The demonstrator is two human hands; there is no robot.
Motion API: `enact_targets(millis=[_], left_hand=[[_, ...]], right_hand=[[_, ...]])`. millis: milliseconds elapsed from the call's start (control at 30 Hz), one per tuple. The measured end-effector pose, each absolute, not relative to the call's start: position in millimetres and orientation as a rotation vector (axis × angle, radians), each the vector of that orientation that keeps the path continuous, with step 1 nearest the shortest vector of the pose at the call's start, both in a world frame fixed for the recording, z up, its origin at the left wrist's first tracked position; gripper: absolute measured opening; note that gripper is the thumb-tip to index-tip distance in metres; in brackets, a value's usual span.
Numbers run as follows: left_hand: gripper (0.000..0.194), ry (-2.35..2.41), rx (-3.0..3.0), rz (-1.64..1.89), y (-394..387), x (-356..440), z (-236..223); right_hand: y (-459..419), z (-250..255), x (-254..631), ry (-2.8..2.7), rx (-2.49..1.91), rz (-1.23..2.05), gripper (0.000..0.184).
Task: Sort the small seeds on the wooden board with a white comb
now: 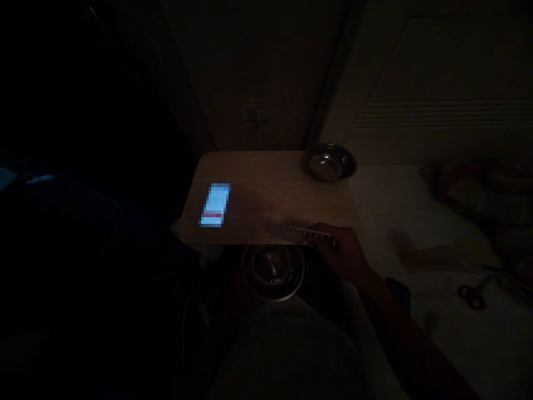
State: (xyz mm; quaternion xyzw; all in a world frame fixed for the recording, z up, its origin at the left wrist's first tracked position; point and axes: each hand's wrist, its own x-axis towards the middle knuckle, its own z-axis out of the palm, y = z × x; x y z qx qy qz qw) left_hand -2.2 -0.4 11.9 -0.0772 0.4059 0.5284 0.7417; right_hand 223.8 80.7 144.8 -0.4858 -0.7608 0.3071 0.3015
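The room is very dark. My right hand (pixel 343 250) is closed on one end of a pale strip with a row of slots (pixel 297 231); its exact kind is unclear. The strip points left over the front edge of the wooden tabletop (pixel 266 166). Below that edge, above my lap, is a round metal bowl (pixel 295 284) with something dim and unclear inside it. At the bowl's left rim, my left hand (pixel 245 279) shows faintly and grips it; most of its fingers are lost in the dark.
A lit phone (pixel 215 205), its screen blurred, lies on the tabletop's left. Another metal bowl (pixel 330 164) stands at the back right corner. Red-handled scissors (pixel 471 297) and a dark phone-like object (pixel 398 293) lie on the pale surface to the right. A wall socket (pixel 253 111) holds a plug.
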Motion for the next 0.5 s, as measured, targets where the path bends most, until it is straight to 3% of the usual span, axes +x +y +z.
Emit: enact_targets(millis=[500], left_hand=[[0.037, 0.925, -0.194, 1.186, -2.6, -3.2, 0.4]], right_hand=[[75.5, 146.7, 226.2, -2.023, -1.304, 0.842, 0.018]])
